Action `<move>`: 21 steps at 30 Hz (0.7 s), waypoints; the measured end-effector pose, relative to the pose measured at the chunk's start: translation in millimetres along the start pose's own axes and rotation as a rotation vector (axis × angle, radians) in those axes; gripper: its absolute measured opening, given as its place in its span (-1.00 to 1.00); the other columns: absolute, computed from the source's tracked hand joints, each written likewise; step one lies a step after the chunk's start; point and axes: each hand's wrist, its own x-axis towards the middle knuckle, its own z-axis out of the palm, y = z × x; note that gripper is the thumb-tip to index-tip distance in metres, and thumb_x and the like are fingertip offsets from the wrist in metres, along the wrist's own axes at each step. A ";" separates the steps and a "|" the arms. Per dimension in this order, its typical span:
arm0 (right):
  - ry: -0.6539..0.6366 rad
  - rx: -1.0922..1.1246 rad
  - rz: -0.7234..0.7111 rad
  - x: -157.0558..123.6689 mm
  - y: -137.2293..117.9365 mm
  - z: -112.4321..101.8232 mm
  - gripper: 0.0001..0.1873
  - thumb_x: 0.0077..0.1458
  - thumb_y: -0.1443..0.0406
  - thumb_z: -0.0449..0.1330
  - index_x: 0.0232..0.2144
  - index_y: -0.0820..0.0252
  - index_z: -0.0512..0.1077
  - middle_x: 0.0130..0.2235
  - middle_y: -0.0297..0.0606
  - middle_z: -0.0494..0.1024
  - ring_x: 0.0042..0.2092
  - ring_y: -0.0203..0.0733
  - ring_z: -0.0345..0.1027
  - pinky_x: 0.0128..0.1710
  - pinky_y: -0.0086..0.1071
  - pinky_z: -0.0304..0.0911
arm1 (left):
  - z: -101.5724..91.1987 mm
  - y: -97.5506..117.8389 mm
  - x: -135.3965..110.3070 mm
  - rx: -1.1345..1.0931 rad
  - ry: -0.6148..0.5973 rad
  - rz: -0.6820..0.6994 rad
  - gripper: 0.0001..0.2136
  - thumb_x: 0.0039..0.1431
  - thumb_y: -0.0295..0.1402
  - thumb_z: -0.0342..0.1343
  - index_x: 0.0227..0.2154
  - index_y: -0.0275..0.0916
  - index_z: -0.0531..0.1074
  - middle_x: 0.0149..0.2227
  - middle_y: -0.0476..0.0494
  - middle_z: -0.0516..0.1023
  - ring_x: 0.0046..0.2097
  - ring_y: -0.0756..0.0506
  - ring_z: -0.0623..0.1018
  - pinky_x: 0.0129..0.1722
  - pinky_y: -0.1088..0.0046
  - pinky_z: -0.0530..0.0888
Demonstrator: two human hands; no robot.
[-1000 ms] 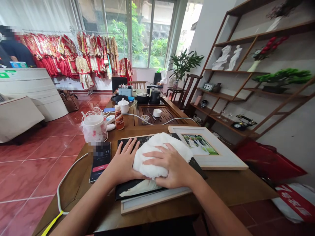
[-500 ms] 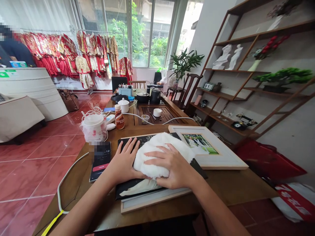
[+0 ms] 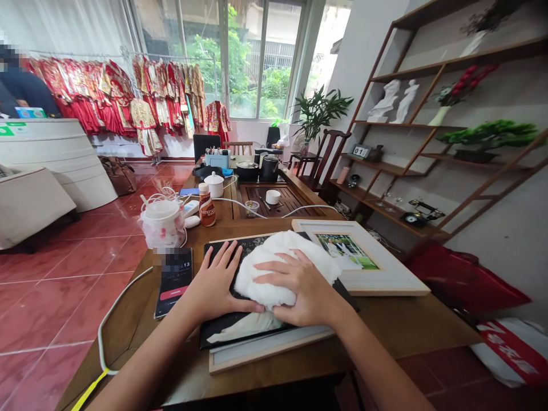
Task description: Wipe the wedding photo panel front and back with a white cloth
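Note:
A white fluffy wad of stuffing (image 3: 268, 277) lies on a black panel (image 3: 214, 326), with a flat pale cloth-like piece (image 3: 244, 328) showing at its lower edge. My right hand (image 3: 297, 285) rests over the wad, fingers bent across its top and thumb at the near edge, gripping it. My left hand (image 3: 218, 282) lies flat on the panel to the left of the wad, fingers spread and thumb reaching toward the wad's near edge. Under the panel a light wooden frame (image 3: 269, 349) sticks out toward me.
At the right lies a white picture frame (image 3: 385, 279) with a photo. Left of my hands are a phone (image 3: 174, 285), a bagged white tub (image 3: 162, 222) and a bottle (image 3: 207, 205). A white cable (image 3: 103, 325) runs along the table's left side. Shelves (image 3: 411, 171) stand at the right.
Both hands keep nearly the same places. The wad's left edge has drawn slightly right, away from my left hand, and my left thumb shows more fully. The view has shifted very slightly.

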 end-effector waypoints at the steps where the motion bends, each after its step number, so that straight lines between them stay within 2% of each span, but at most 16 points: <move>1: -0.003 0.003 -0.014 -1.1 -2.4 0.5 -0.50 -0.13 0.21 0.19 -0.04 -0.17 0.41 0.16 -0.50 0.37 0.10 0.02 0.22 0.11 -0.01 -0.20 | 0.4 0.1 0.3 0.005 0.002 0.002 0.03 -0.02 0.30 -0.05 0.33 -0.38 -0.12 0.37 -0.36 -0.13 0.37 -0.34 -0.12 0.27 -0.09 -0.13; 5: -0.011 0.010 -0.026 -0.9 -2.0 0.4 -0.49 -0.15 0.20 0.21 -0.05 -0.16 0.42 0.15 -0.50 0.38 0.07 0.00 0.25 0.09 -0.02 -0.17 | 0.0 0.3 0.1 0.010 0.012 0.009 0.02 -0.02 0.30 -0.05 0.33 -0.37 -0.11 0.36 -0.35 -0.10 0.36 -0.35 -0.11 0.27 -0.09 -0.11; 13: 0.022 -0.051 0.079 12.0 15.6 -3.4 -0.50 -0.13 0.23 0.18 -0.04 -0.10 0.43 0.15 -0.39 0.39 0.10 0.05 0.22 0.03 -0.03 -0.06 | -2.1 0.7 -2.0 -0.026 0.039 0.009 0.07 -0.08 0.36 -0.05 0.34 -0.31 -0.15 0.37 -0.33 -0.10 0.36 -0.35 -0.11 0.27 -0.10 -0.12; 21: 0.004 -0.009 0.096 -14.5 -4.9 -4.5 -0.46 -0.14 0.25 0.16 -0.02 -0.20 0.39 0.17 -0.50 0.35 0.14 0.05 0.17 0.09 0.01 -0.15 | -4.2 2.8 -1.5 -0.014 0.019 -0.020 0.05 -0.05 0.34 -0.07 0.33 -0.35 -0.10 0.36 -0.33 -0.07 0.36 -0.34 -0.11 0.28 -0.05 -0.13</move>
